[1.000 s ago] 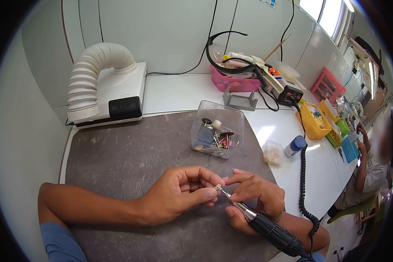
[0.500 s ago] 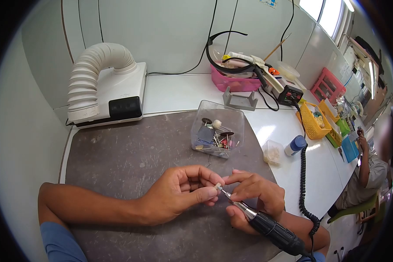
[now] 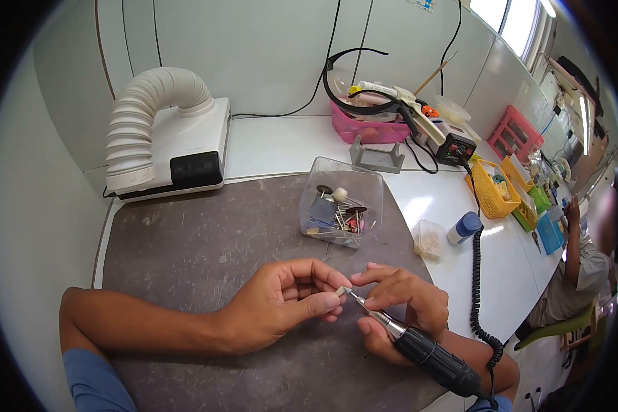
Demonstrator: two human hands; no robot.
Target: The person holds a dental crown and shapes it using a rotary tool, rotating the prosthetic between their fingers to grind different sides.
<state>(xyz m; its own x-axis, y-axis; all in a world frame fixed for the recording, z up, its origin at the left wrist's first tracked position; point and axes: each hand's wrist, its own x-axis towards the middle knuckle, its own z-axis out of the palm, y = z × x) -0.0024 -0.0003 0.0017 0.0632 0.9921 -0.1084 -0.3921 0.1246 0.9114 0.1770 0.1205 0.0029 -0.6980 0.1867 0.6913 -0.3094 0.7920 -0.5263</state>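
Between the thumb and fingertips of my left hand (image 3: 281, 302) is a small off-white piece (image 3: 340, 291). My right hand (image 3: 408, 302) grips a black and silver rotary handpiece (image 3: 432, 358), which points up and to the left. Its thin tip is at the small piece; whether the two touch is too small to tell. Both hands are low over the dark grey mat (image 3: 185, 261), with their fingertips close together. Just beyond them stands a clear square box (image 3: 374, 199) of grinding bits.
A white machine with a ribbed hose (image 3: 132, 127) stands back left. Behind the box are a grey stand (image 3: 378, 159) and a pink basket (image 3: 371, 130). To the right are a small clear container (image 3: 429, 240), a blue-capped bottle (image 3: 464, 228), a coiled cord (image 3: 476, 295) and a seated person (image 3: 584, 268).
The handpiece has tilted slightly and its rear end has shifted right. The small piece has turned a little between my left fingers. The seated person's arm has moved.
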